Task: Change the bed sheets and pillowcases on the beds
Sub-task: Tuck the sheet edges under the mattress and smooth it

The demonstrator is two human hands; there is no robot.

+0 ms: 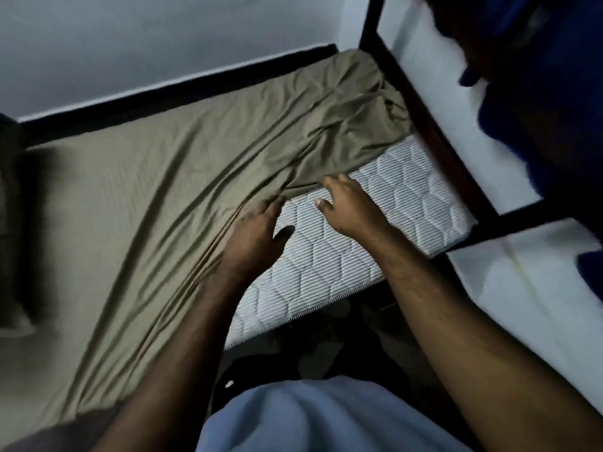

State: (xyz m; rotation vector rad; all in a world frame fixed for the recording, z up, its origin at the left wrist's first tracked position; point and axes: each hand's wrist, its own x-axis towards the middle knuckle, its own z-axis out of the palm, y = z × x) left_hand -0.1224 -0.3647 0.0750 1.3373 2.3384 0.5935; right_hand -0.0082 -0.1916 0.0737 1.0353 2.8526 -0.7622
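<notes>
So both hands are loose: left hand (253, 236) flat on the smooth olive sheet (137, 203), right hand (349, 207) over the quilted white mattress (408, 197), sheet's wrinkles running toward 1 o'clock.

A dark pillow (13, 223) at the far left of the mattress (375, 223) is blurred and cut off by the edge. Blue cloth (548, 93) beyond the mattress is smeared, its nature indeterminable. The mattress underside is hidden.

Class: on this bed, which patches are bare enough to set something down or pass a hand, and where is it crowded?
Free: the white quilted mattress strip between the olive sheet edge and the dark bed frame. Crowded: the bunched sheet in the far corner, and where the left hand and right hand meet the sheet edge.
</notes>
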